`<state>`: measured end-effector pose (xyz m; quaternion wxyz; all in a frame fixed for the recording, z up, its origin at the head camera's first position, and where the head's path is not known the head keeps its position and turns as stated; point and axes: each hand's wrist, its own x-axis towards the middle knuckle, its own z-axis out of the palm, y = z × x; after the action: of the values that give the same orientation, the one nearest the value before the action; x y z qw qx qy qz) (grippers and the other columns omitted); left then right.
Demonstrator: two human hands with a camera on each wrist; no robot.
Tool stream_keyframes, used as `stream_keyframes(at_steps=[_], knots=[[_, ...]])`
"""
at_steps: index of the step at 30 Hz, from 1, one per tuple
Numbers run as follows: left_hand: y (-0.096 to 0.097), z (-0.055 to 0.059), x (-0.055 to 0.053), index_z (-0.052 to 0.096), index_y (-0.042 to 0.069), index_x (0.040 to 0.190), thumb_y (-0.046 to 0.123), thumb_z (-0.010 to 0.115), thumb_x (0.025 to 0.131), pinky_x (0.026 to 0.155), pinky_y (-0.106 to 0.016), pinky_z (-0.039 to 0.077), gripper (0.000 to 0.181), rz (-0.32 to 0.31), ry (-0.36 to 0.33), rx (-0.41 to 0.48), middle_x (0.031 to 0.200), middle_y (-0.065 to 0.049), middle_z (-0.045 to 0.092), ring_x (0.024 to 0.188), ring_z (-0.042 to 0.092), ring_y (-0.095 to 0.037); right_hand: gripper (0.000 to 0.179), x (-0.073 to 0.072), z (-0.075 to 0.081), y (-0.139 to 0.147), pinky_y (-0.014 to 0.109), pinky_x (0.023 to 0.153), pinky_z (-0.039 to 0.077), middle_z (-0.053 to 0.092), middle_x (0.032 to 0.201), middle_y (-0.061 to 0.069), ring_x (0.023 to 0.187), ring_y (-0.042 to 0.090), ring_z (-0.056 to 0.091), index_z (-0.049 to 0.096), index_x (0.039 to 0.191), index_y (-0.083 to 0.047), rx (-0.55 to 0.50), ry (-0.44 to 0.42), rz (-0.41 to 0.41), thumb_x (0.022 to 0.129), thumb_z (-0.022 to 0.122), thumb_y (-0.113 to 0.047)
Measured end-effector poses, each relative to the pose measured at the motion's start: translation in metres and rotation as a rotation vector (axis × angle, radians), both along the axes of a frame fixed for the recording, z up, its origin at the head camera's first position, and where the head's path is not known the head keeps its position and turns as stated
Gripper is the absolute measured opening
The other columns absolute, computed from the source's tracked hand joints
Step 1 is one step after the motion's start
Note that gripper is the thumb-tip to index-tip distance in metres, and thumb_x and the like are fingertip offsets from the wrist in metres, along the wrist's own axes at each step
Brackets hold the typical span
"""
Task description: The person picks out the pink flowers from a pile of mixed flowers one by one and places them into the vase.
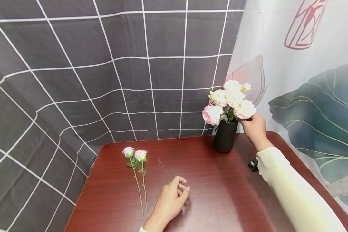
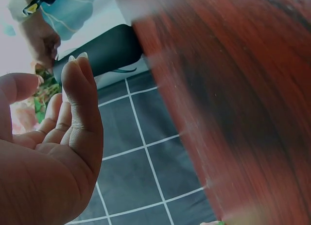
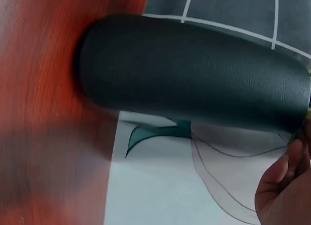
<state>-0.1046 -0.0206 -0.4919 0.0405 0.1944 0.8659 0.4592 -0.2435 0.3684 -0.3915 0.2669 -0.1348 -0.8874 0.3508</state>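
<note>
A black vase (image 1: 224, 137) stands near the table's back right, filled with white and pale pink flowers (image 1: 233, 96). My right hand (image 1: 253, 127) is at the vase's mouth, fingers curled in under the lowest right bloom and pinching its stem; the fingertips are partly hidden. In the right wrist view the hand (image 3: 286, 186) sits right beside the rim of the vase (image 3: 194, 72). My left hand (image 1: 172, 198) hovers over the front middle of the table, fingers loosely bent, holding nothing. To its left lie two pink-white roses (image 1: 140, 155) with long stems and green leaves.
The dark red wooden table (image 1: 191, 161) backs onto a grey curtain (image 1: 165, 74) with white grid lines. At the right hangs a white curtain (image 1: 266, 38) with leaf prints. A dark wrist camera (image 1: 253, 165) sits at my right cuff.
</note>
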Motion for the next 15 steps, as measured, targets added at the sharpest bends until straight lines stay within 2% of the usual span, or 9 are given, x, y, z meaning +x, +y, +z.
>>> stream_keyframes(at_steps=[3, 6, 9, 10, 12, 13, 15], knots=[[-0.003, 0.002, 0.001, 0.070, 0.011, 0.124, 0.030, 0.073, 0.110, 0.078, -0.025, 0.060, 0.024, 0.016, -0.011, -0.009, 0.104, 0.004, 0.081, 0.082, 0.070, 0.004, 0.046, -0.002, -0.001, -0.003, 0.052, 0.087, 0.051, 0.080, 0.113, 0.036, 0.101, 0.046, 0.070, 0.080, 0.123, 0.007, -0.029, 0.000, -0.008, 0.104, 0.080, -0.035], [-0.006, 0.003, 0.002, 0.070, 0.011, 0.125, 0.030, 0.073, 0.110, 0.078, -0.026, 0.059, 0.024, 0.041, -0.017, -0.016, 0.104, 0.004, 0.081, 0.084, 0.070, 0.002, 0.044, -0.006, 0.001, -0.004, 0.040, 0.081, 0.054, 0.083, 0.095, 0.026, 0.090, 0.033, 0.074, 0.081, 0.120, 0.007, -0.043, -0.009, 0.017, 0.103, 0.080, -0.034], [-0.010, 0.004, 0.002, 0.070, 0.012, 0.125, 0.031, 0.074, 0.110, 0.079, -0.026, 0.059, 0.024, 0.056, -0.022, -0.026, 0.104, 0.006, 0.080, 0.084, 0.070, 0.002, 0.042, -0.012, 0.000, -0.007, 0.022, 0.069, 0.052, 0.074, 0.068, -0.005, 0.069, 0.006, 0.069, 0.080, 0.120, 0.009, -0.118, -0.043, 0.078, 0.104, 0.079, -0.030], [-0.012, 0.004, 0.002, 0.070, 0.012, 0.124, 0.031, 0.074, 0.110, 0.079, -0.026, 0.059, 0.024, 0.062, -0.020, -0.031, 0.104, 0.006, 0.080, 0.084, 0.070, 0.002, 0.042, -0.015, -0.001, -0.010, 0.017, 0.065, 0.051, 0.067, 0.064, -0.016, 0.064, -0.001, 0.065, 0.079, 0.121, 0.010, -0.157, -0.054, 0.101, 0.105, 0.079, -0.029], [-0.017, 0.004, 0.002, 0.070, 0.012, 0.124, 0.031, 0.074, 0.110, 0.078, -0.026, 0.059, 0.024, 0.072, -0.017, -0.034, 0.104, 0.006, 0.080, 0.084, 0.070, 0.002, 0.043, -0.020, -0.004, -0.015, 0.012, 0.061, 0.051, 0.059, 0.064, -0.029, 0.059, -0.010, 0.061, 0.076, 0.127, 0.013, -0.226, -0.068, 0.141, 0.106, 0.077, -0.025], [-0.018, 0.004, 0.001, 0.070, 0.012, 0.123, 0.032, 0.074, 0.110, 0.078, -0.026, 0.059, 0.024, 0.078, -0.015, -0.031, 0.104, 0.006, 0.080, 0.084, 0.070, 0.002, 0.045, -0.023, -0.004, -0.016, 0.011, 0.061, 0.052, 0.058, 0.066, -0.031, 0.059, -0.010, 0.061, 0.074, 0.129, 0.014, -0.256, -0.073, 0.159, 0.106, 0.076, -0.024], [-0.018, 0.004, 0.001, 0.071, 0.012, 0.122, 0.031, 0.074, 0.109, 0.078, -0.026, 0.059, 0.023, 0.092, -0.011, -0.023, 0.103, 0.006, 0.080, 0.084, 0.070, 0.002, 0.047, -0.028, -0.005, -0.017, 0.011, 0.062, 0.054, 0.063, 0.070, -0.025, 0.061, -0.010, 0.063, 0.072, 0.133, 0.014, -0.285, -0.080, 0.180, 0.107, 0.075, -0.026]])
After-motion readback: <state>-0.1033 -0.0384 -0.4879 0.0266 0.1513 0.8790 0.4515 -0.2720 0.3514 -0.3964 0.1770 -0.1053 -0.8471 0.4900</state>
